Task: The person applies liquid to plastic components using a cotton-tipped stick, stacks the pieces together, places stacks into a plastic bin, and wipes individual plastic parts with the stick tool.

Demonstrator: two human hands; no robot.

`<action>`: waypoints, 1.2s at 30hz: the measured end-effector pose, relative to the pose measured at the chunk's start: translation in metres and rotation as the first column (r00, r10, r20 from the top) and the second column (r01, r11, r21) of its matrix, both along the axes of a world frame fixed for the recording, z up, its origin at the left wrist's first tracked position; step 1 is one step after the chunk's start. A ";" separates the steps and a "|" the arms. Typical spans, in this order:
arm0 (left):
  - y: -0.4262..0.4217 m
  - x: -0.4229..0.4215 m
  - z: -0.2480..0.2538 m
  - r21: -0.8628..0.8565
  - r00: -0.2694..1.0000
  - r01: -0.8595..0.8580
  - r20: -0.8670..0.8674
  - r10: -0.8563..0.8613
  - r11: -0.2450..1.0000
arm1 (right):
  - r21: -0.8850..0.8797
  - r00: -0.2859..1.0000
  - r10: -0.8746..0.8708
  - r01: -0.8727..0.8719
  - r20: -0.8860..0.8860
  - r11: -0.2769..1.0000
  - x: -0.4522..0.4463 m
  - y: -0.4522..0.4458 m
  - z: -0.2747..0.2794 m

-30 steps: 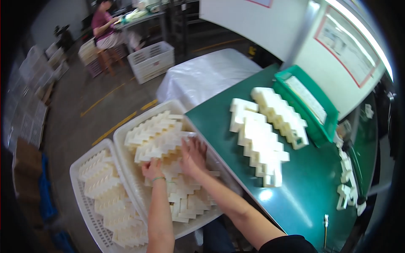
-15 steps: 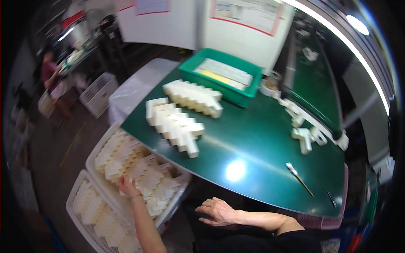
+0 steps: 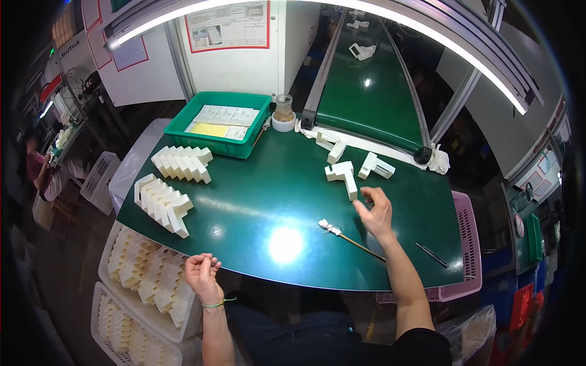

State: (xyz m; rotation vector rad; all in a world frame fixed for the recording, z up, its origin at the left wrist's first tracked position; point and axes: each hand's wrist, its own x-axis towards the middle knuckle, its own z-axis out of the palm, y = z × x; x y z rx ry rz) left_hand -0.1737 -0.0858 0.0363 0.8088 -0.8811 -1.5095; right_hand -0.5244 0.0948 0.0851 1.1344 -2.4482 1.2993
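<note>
Right hand (image 3: 379,215) over the green table (image 3: 287,183), grip released: thumb and fingers spread, holding nothing visible. Nearest item is the angled white part (image 3: 350,182), lying on the table just beside the fingertips; contact can't be confirmed. Left hand (image 3: 202,277) at the near table edge, fingertips drawn together; nothing shows in them, though something small could be hidden.

Handling notes, judgement only: take the angled part by its near leg, thumb on one side, fingers on the other, lightly, since it looks like light moulded stuff. Lift straight up rather than drag; the right-hand white part (image 3: 368,165) and the far white part (image 3: 336,150) lie close by and would be easy to knock. Keep the wrist and forearm high over the wooden stick (image 3: 361,246) (white wrapped end, pointing away left), as the arm passes right by its near end. Best to turn the part's open side into view before any closer handling.

Clear of the reach: the upper stepped row (image 3: 183,165) and lower stepped row (image 3: 162,204), both at the table's left, pieces packed snugly; a sleeve or elbow brushing them would likely spoil the alignment.
</note>
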 end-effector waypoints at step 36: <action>0.031 -0.082 0.021 0.192 0.476 0.813 -0.764 -0.436 0.550 | 0.413 0.985 0.030 0.044 -0.172 0.910 -0.087 -0.120 -0.016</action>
